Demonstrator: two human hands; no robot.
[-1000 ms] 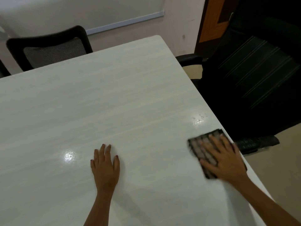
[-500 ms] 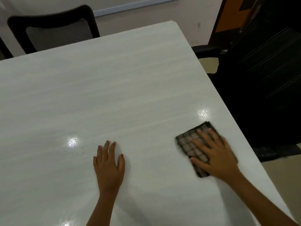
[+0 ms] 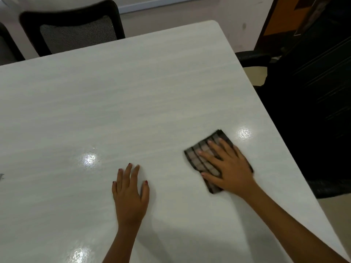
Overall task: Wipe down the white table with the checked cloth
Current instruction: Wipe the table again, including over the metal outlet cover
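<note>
A black mesh-backed chair (image 3: pixel 76 31) stands at the far edge of the white tabletop (image 3: pixel 133 92), where a person is wiping the surface. The left hand (image 3: pixel 131 194) lies flat near the front, its fingers (image 3: pixel 127 173) straight, close together and holding nothing. It appears to be bracing the person.

To its right the folded checked cloth (image 3: pixel 204 162) sits on the tabletop near the right-hand edge. The right hand (image 3: pixel 231 171) is spread over it, its straight, splayed fingers (image 3: pixel 210 158) pressing the cloth down rather than gripping it. The cloth's outline is blurred, which suggests a stroke in progress.

The job looks partly done at best. The cloth covers only a small patch, and the broad stretch to the left and toward the far corner seems to be left. The glossy surface does not show which parts have been wiped. A faint dark mark (image 3: pixel 1 176) shows at the left border.

A black office chair (image 3: pixel 313 111) stands hard by the right edge, and nothing on the tabletop blocks the cloth.
</note>
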